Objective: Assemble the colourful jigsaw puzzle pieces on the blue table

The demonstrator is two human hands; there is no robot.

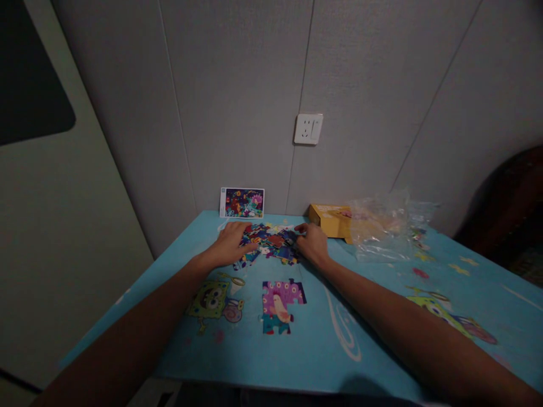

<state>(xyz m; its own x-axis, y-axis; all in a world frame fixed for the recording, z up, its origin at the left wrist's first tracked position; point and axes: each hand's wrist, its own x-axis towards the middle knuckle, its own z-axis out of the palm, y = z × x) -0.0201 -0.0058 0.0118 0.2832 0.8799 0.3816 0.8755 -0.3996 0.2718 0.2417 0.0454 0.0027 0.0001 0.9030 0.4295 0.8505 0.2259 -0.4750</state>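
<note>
A heap of loose, colourful puzzle pieces (pixel 271 244) lies on the blue cartoon tablecloth (pixel 322 350) near the wall. My left hand (pixel 231 243) rests flat on the left side of the heap, fingers stretched over the pieces. On the heap's right edge my right hand (pixel 313 243) has its fingers curled down among the pieces; what they hold, if anything, is hidden. Closer to me lies a small joined patch of puzzle (pixel 280 305), purple and teal with a pale bird on it.
A reference picture card (pixel 241 203) leans against the wall behind the heap. A yellow box (pixel 331 219) and a crumpled clear plastic bag (pixel 388 226) sit at the back right. A wall socket (pixel 308 129) is above. A dark rounded object (pixel 509 203) stands at far right.
</note>
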